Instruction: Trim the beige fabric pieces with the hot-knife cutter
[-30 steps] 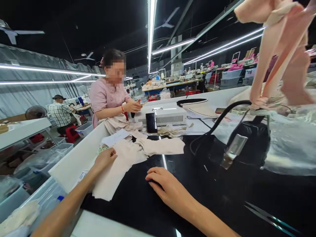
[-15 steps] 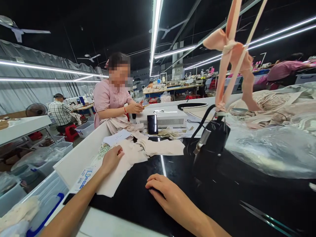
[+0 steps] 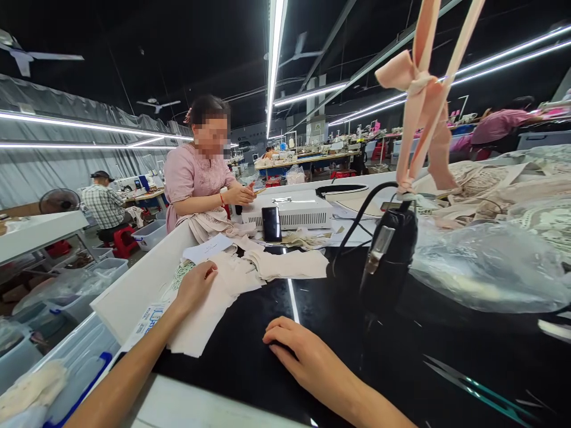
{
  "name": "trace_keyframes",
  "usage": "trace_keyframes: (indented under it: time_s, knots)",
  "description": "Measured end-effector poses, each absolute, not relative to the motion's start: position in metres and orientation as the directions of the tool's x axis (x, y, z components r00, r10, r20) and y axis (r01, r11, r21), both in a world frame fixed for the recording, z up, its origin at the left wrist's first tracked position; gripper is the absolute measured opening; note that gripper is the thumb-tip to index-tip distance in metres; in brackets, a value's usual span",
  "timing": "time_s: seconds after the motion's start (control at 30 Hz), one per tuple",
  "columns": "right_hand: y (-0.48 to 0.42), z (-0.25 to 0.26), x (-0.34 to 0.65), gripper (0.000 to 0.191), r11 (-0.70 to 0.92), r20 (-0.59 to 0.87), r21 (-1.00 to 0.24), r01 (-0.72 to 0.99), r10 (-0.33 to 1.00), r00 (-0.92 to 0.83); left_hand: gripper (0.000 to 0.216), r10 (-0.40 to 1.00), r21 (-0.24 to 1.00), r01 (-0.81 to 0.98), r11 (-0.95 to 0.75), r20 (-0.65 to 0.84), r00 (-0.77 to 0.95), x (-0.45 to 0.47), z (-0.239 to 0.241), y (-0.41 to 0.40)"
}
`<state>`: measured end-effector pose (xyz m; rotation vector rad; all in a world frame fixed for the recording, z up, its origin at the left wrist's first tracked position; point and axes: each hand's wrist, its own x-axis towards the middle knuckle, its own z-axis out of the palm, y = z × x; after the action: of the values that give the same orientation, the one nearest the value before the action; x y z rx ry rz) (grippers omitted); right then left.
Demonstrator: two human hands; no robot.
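My left hand (image 3: 195,287) rests on a pile of cream fabric pieces (image 3: 209,303) at the left edge of a glossy black worktop (image 3: 339,356), its fingers curled over the cloth's edge. My right hand (image 3: 300,353) lies flat on the black worktop nearer to me, fingers stretched out, holding nothing. A black hand tool (image 3: 389,252) with a cord hangs just right of the middle, slung from pink fabric straps (image 3: 422,95) that run up out of view.
A person in a pink top (image 3: 196,178) stands across the table beside a white machine box (image 3: 294,209) and a dark phone (image 3: 270,223). Clear plastic bags (image 3: 486,267) and lace cloth lie at right. Tweezers (image 3: 473,386) lie near right. Plastic bins (image 3: 66,362) stand below left.
The view has swung, so the hanging tool and straps sit further left in the picture. My left hand has slid slightly along the fabric; my right hand stays flat.
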<state>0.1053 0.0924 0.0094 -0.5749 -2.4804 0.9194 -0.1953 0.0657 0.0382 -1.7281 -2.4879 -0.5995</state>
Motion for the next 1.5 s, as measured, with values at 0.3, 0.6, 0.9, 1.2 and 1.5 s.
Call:
trace_keyframes:
  time_s: [0.3,0.6,0.9,1.2,1.5]
  knots:
    - [0.096,0.008,0.106,0.026,0.695,0.241,-0.683,0.225,0.505,-0.829,0.028,0.909,0.290,0.925,0.245,0.263,-0.323,-0.212,0.042,0.064]
    - [0.097,0.006,0.108,0.025,0.681,0.241,-0.701,0.212,0.506,-0.828,0.030,0.920,0.425,0.863,0.274,0.145,-0.364,-0.223,0.047,0.063]
    - [0.101,0.010,0.101,0.022,0.516,0.217,-0.837,0.183,0.620,-0.754,0.029,0.953,0.671,0.736,0.088,0.158,-0.258,-0.195,0.076,0.052]
    - [0.105,0.018,0.083,0.077,0.152,0.134,-0.988,-0.019,0.796,-0.591,0.031,1.000,0.892,0.453,0.001,0.012,-0.026,-0.118,0.078,0.045]
    - [0.092,0.020,0.091,0.058,-0.139,-0.045,-0.989,-0.057,0.632,-0.773,0.046,0.997,0.944,0.320,0.075,-0.074,-0.015,-0.090,0.064,0.053]
